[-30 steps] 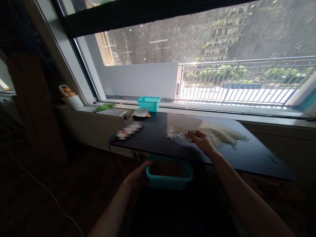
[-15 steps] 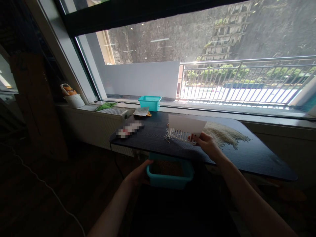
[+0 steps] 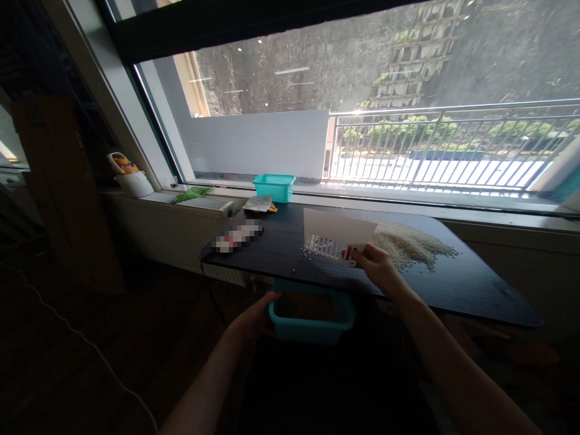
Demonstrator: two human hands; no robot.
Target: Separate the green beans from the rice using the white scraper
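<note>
Two hands are busy: the right hand (image 3: pixel 375 263) pinches a white slotted sheet (image 3: pixel 339 226) by its lower right corner, and the left hand (image 3: pixel 258 315) grips the left rim of a turquoise tub (image 3: pixel 312 332), just below the near edge of the counter (image 3: pixel 272 258). The sheet stands on edge over the counter, beside a pale grain pile (image 3: pixel 402 243); whether its slotted side touches the surface, I cannot tell. Loose grains (image 3: pixel 305 254) near that side could slip through the slots or scatter if brushed too fast. The tub's underside is lost in shadow; held at one side, it could tip if knocked, spilling its brown contents (image 3: pixel 312 307). A corner pinch might also let the sheet twist.
</note>
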